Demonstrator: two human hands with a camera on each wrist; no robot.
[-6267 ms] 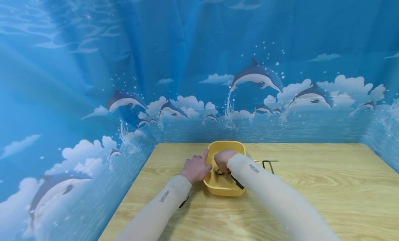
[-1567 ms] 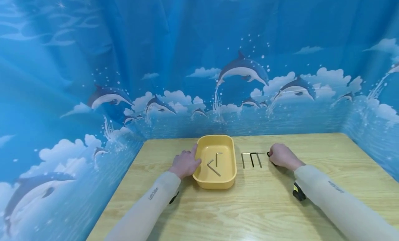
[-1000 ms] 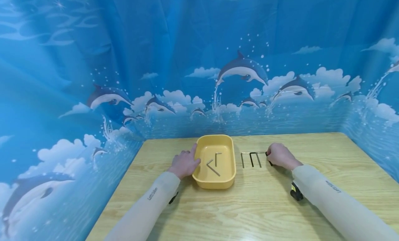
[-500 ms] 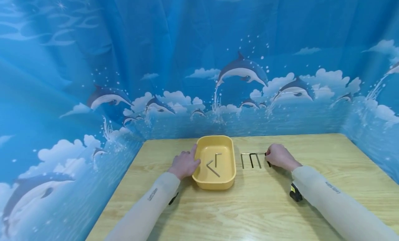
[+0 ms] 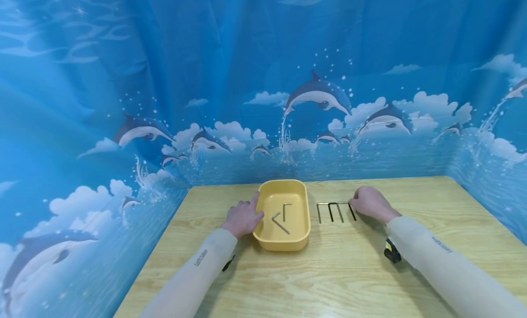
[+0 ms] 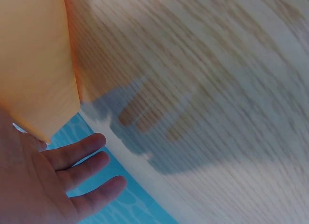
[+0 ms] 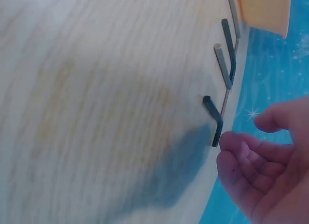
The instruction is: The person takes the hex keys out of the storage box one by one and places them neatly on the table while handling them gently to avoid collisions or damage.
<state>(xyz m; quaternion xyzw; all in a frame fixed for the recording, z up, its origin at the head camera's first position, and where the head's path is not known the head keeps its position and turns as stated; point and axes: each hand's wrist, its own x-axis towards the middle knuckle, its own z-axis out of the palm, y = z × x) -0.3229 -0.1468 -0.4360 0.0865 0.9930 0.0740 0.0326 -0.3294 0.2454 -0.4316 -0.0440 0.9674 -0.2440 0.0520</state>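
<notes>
The big blue cloth wall goes behind and beside me, with jumping dolphins on it, and its top is cut off. The light yellow wood table has wavy lines, and its near edge is out of sight. My long off-white left sleeve and right sleeve have dark writing that is hard to read. The yellow plastic box with round corners sits in front of me; my wrist cameras see only bits of it.

My left hand has straight fingers, with the thumb and pointing finger at the box's left rim. My right hand holds nothing: its fingers bend softly, with a gap to the thumb.

Just beside those fingers lies a black L-shaped metal key; I can't tell if we touch, and from above my hand hides its short end. Left of it, in a row, lie a grey key, another black key and a silvery key. A longer bent key and a smaller bent key lie apart in the box.
</notes>
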